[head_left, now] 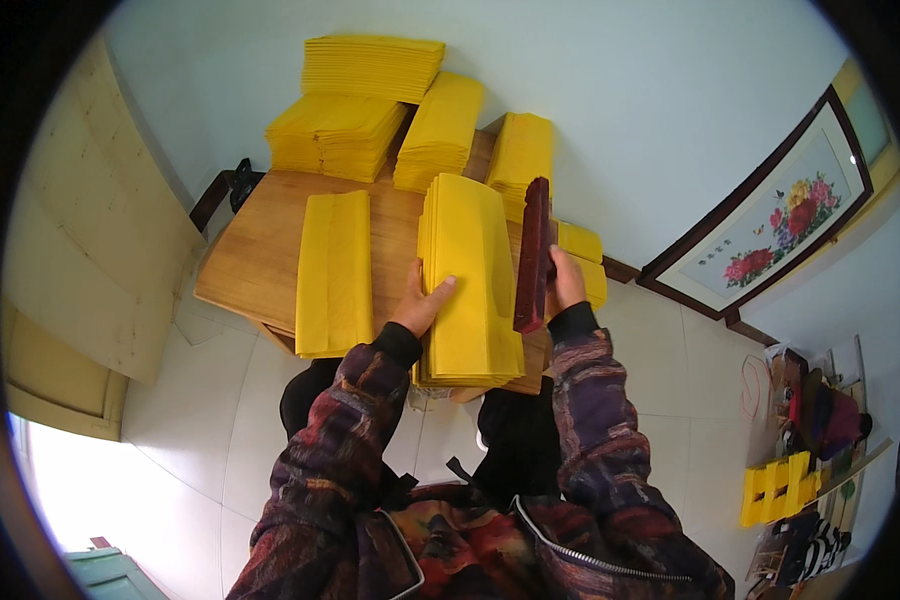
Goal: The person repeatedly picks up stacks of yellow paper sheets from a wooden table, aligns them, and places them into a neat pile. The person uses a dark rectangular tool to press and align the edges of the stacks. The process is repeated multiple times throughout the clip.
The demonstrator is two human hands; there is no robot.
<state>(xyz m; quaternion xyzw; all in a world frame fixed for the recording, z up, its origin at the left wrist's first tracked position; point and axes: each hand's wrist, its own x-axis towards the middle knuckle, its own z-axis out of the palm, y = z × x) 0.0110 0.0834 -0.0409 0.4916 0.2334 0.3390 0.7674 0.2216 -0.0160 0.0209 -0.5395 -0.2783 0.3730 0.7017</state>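
A thick stack of yellow folded paper (470,270) rests near the front edge of the wooden table. My left hand (425,302) grips its left side, thumb lying on top and fingers along the edge. Just right of the stack, my right hand (567,280) is closed round a dark red wooden bar (534,255), held upright on its narrow side and apart from the paper. Some of the right fingers are hidden behind the bar. To the left of my left hand lies a thinner yellow folded bundle (333,272), which neither hand touches.
More yellow stacks (355,130) stand at the back of the table (255,225), and others are at its right side. A framed flower picture (770,215) leans on the wall at right. Shelves with shoes and a yellow object (780,490) stand at lower right.
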